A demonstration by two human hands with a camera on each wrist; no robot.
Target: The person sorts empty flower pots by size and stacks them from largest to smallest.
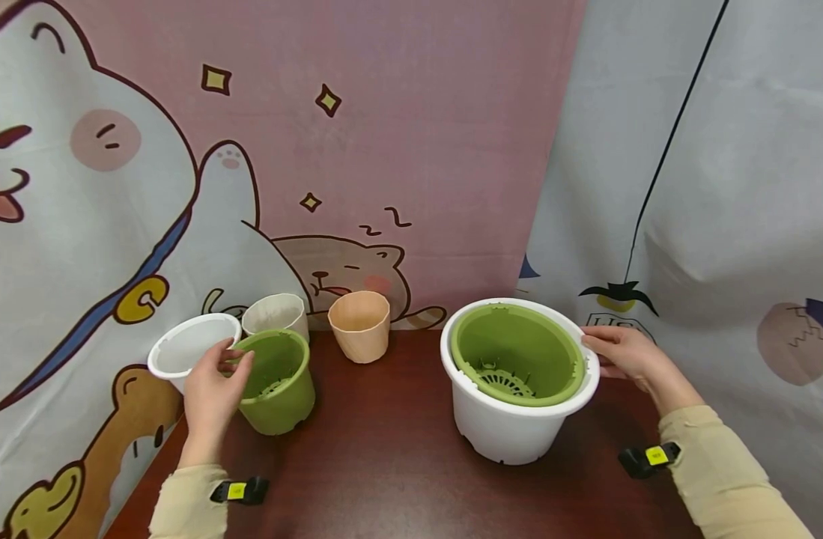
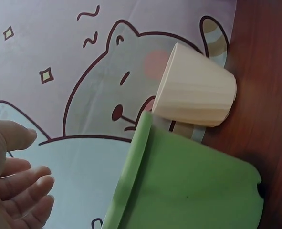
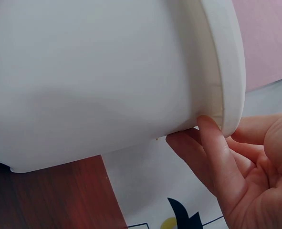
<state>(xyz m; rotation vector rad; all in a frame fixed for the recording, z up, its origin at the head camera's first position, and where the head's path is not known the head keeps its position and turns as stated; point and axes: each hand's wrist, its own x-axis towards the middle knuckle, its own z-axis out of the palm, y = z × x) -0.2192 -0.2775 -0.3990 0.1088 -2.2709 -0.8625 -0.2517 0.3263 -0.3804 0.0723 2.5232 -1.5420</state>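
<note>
Right hand [image 1: 627, 358]: pinches the right rim of the large white pot [image 1: 505, 430], thumb and fingers on either side of it.
Large white pot: upright on the right part of the dark red table [image 1: 384, 479].
Nested green pot [image 1: 519, 337]: inside the large white pot, slotted base showing.
Left hand [image 1: 210, 393]: fingers loose, thumb apart, holding nothing; near the rim of the lone green pot [image 1: 279, 408], with a gap in the left wrist view.
Lone green pot: upright, left part of table.
Plain white pot [image 1: 194, 340]: far left, partly behind left hand; base hidden.
Ribbed off-white pot [image 1: 276, 308]: just behind lone green pot; contact unclear.
Peach pot [image 1: 361, 337]: upright, far edge, between the two green pots.
Backdrop [image 1: 451, 150]: pink and pale cloth, cartoon animals.
</note>
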